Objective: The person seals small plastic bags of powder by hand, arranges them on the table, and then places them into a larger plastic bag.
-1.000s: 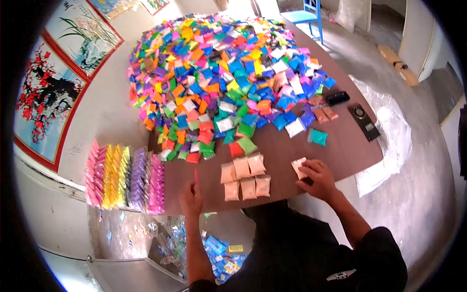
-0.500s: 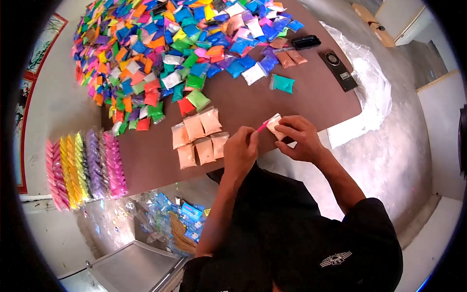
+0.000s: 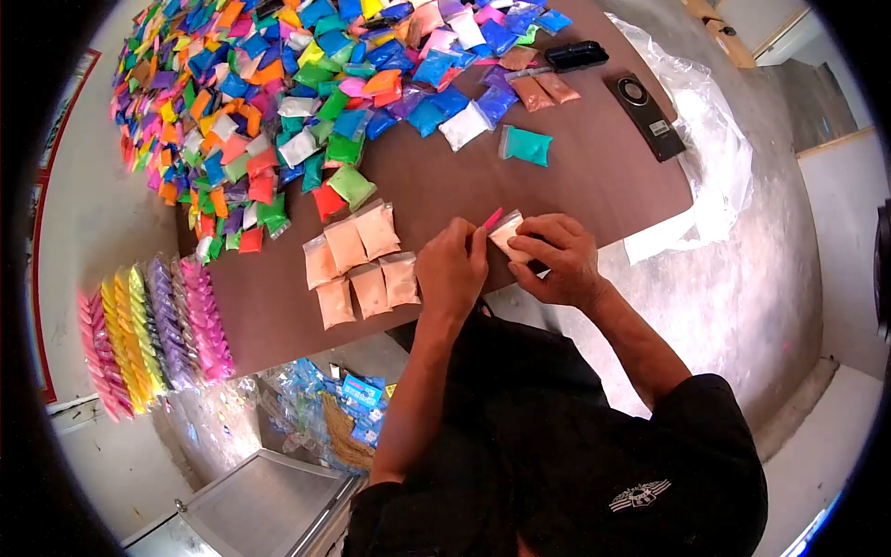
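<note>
My left hand (image 3: pixel 452 266) is closed near the table's front edge, its thumb and forefinger pinched together at a small pink strip (image 3: pixel 493 218). My right hand (image 3: pixel 561 257) holds a small clear packet with pale peach contents (image 3: pixel 508 237) by its right side, fingers curled over it. The strip's tip shows at the packet's upper left corner. Several peach packets (image 3: pixel 369 288) lie in two rows on the brown table (image 3: pixel 445 186), just left of my left hand.
A big heap of coloured packets (image 3: pixel 278 102) covers the table's far left. Strips of twisted packets (image 3: pixel 158 325) hang over the left edge. A teal packet (image 3: pixel 526 146), a black case (image 3: pixel 576 57) and a dark flat device (image 3: pixel 647 116) lie to the right.
The view has shifted slightly. The packet in my right hand is tilted differently, and the pink strip shows less between my hands, with my left fingers closer to the packet.
</note>
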A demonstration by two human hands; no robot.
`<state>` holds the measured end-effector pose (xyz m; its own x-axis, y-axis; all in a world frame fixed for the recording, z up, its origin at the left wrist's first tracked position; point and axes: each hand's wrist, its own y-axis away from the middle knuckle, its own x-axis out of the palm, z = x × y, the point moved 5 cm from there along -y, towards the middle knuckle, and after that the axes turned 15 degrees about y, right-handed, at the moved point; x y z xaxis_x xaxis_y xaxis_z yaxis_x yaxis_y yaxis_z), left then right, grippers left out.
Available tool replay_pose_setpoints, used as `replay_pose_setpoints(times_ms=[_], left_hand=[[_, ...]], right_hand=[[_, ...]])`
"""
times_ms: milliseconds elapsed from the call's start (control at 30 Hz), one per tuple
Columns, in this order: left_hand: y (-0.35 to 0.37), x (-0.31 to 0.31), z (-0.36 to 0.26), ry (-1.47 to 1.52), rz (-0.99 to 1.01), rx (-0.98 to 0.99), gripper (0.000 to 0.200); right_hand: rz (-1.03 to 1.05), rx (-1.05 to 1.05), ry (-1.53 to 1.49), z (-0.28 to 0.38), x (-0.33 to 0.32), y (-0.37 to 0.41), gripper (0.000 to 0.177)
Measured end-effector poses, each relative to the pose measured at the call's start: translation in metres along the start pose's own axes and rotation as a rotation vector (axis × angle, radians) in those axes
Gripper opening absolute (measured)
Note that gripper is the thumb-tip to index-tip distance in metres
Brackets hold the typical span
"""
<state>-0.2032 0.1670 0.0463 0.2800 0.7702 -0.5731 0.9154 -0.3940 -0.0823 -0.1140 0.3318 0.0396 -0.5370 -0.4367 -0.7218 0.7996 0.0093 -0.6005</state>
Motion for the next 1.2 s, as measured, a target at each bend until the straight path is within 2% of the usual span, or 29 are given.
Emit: replay_pose_setpoints(times_ms=[200, 300, 400, 533, 633, 700, 800, 900, 1033, 1133, 1200], left_hand=[[0.0, 0.001, -0.025, 0.245, 0.065, 0.053, 0.021], [-0.005, 0.009, -0.021, 0.077, 0.106, 0.163, 0.02], [-0.019, 0.014, -0.013, -0.039, 0.102, 0.161, 0.019], [-0.031, 0.013, -0.009, 0.037, 0.068, 0.16, 0.02], [-0.026, 0.004, -0.015, 0.037, 0.047, 0.119, 0.018], [-0.013, -0.002, -0.016, 0.123, 0.088, -0.018, 0.019], [0.009, -0.001, -0.014, 0.216, 0.102, -0.07, 0.02], [0.01, 0.001, -0.006, 0.11, 0.072, 0.012, 0.021], [-0.003, -0.003, 0.005, 0.031, 0.029, -0.007, 0.022], [-0.003, -0.007, -0.005, 0.091, 0.033, 0.001, 0.022], [0.01, -0.006, -0.011, 0.25, 0.048, -0.088, 0.021]], right_hand=[[-0.018, 0.012, 0.003, 0.0, 0.0, 0.0, 0.028], [-0.038, 0.001, 0.016, 0.001, 0.001, 0.001, 0.027], [-0.043, -0.007, 0.023, 0.0, 0.001, 0.001, 0.025], [-0.04, 0.0, 0.015, 0.001, -0.002, -0.001, 0.023], [-0.041, 0.023, 0.004, 0.001, -0.002, -0.001, 0.022], [-0.063, 0.047, -0.017, 0.001, 0.0, -0.001, 0.023], [-0.081, 0.068, -0.015, 0.002, -0.001, -0.001, 0.025], [-0.088, 0.063, 0.017, 0.002, 0.0, -0.002, 0.027], [-0.09, 0.054, 0.028, 0.002, 0.001, -0.001, 0.03], [-0.099, 0.066, 0.023, 0.0, 0.004, 0.0, 0.031], [-0.108, 0.086, 0.028, 0.001, 0.003, 0.001, 0.031]])
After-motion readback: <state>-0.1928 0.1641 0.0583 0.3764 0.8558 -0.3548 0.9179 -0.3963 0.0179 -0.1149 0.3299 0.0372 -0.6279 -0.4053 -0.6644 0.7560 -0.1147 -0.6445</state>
